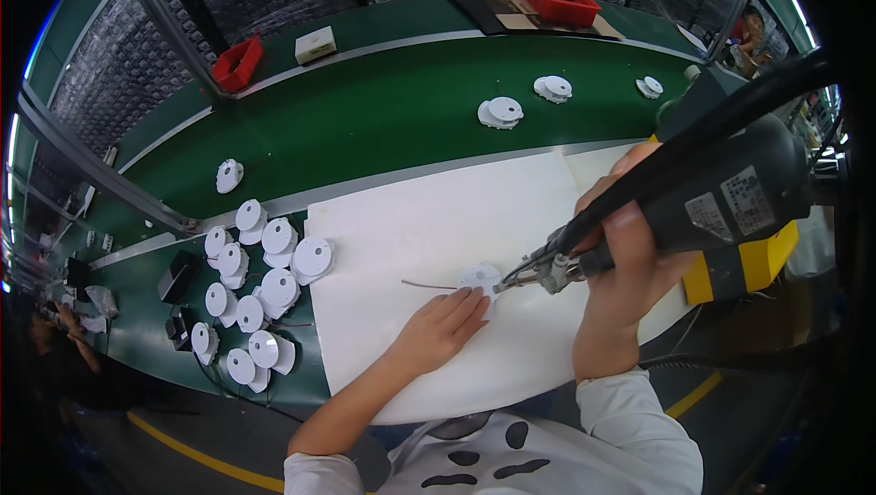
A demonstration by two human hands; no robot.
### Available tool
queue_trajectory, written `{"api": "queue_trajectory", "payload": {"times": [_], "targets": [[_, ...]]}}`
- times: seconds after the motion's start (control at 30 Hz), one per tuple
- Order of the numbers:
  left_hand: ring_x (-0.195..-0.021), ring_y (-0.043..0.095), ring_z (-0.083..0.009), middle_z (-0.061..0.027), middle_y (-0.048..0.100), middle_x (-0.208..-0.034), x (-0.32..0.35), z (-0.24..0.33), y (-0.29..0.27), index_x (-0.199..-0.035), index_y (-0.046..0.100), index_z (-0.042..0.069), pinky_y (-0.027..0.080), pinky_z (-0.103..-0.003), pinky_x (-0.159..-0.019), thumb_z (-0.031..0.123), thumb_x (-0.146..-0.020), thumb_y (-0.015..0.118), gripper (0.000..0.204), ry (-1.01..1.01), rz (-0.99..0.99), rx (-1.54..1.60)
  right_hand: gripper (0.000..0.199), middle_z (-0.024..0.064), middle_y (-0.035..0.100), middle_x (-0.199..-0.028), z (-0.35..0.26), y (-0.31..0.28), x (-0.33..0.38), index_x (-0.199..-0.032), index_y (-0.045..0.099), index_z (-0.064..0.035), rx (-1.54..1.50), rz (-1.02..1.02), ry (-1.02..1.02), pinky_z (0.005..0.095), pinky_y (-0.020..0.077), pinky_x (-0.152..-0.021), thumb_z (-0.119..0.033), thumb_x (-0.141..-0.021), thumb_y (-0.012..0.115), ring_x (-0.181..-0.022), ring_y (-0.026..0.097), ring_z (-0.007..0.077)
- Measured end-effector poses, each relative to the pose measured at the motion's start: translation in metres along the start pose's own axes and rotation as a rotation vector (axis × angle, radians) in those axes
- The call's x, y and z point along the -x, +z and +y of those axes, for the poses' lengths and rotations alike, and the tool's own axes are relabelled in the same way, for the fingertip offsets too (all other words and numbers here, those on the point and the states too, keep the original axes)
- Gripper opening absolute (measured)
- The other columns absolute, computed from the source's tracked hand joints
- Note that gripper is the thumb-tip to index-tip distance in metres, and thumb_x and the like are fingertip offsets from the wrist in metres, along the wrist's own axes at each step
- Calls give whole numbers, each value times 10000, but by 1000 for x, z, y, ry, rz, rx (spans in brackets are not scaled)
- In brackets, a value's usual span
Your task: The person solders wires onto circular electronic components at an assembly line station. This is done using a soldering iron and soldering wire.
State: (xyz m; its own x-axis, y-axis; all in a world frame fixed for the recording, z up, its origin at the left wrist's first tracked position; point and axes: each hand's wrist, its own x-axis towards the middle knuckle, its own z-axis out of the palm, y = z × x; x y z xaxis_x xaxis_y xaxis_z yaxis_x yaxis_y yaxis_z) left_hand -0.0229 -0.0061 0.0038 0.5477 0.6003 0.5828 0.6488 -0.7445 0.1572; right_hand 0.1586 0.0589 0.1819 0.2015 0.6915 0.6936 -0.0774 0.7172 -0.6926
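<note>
On the white work mat (392, 221) lies a white round plastic part (476, 274), and a thin wire (427, 285) runs out from it to the left. The fingers of my left hand (440, 329) hold its near edge against the mat. My right hand (630, 262) is wrapped round a large dark power screwdriver (721, 198), which is tilted with its metal nose (552, 271) pointing down and left. The screwdriver's tip meets the part's right side, close to my left fingertips; whether it touches a screw is too small to tell.
Several similar white parts (278, 290) crowd the green table at left, beside black blocks (180, 278). Others sit on the green belt (383, 103), including a white pair (501, 113). Red trays (239, 64) and a small white box (315, 45) stand beyond. A dark cable hangs at right.
</note>
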Motion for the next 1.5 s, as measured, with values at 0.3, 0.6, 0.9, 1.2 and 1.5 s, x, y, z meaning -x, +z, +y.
{"api": "queue_trajectory", "payload": {"times": [0.3,0.6,0.9,1.2,1.5], "targets": [[-1000,631,-282,-178,637,-1090,-7,4,14,-1041,689,-48,533,-352,-733,140,-813,744,300,-37,63,-54,486,108,627,-996,9,11,11,-1237,500,25,-104,38,79,232,491,-710,61,-807,722,-851,605,125],[-981,631,-258,-137,628,-986,-12,6,9,-1065,684,-52,527,-342,-728,137,-800,745,331,-77,51,-51,298,96,646,-831,16,15,11,-1093,573,19,21,15,117,247,506,-457,-54,-830,693,-544,605,127],[-1017,648,-275,-126,650,-1085,-11,-2,10,-1065,685,-27,550,-357,-781,98,-767,767,334,-71,68,40,302,70,624,-741,23,17,10,-1065,562,6,6,117,93,241,476,-450,-52,-806,705,-526,580,116],[-1062,656,-285,-120,652,-1181,-13,0,10,-1092,691,17,549,-364,-838,125,-735,807,391,-75,80,115,277,76,493,-610,4,7,-6,-1062,461,60,102,253,-21,246,381,-437,-103,-846,518,-453,445,134],[-862,643,-226,-90,651,-1142,-14,-4,11,-1110,696,33,503,-342,-695,130,-735,809,403,-56,78,78,317,82,547,-777,25,14,3,-1078,478,64,1,-49,-63,243,445,-466,-89,-850,637,-510,531,114]]}}
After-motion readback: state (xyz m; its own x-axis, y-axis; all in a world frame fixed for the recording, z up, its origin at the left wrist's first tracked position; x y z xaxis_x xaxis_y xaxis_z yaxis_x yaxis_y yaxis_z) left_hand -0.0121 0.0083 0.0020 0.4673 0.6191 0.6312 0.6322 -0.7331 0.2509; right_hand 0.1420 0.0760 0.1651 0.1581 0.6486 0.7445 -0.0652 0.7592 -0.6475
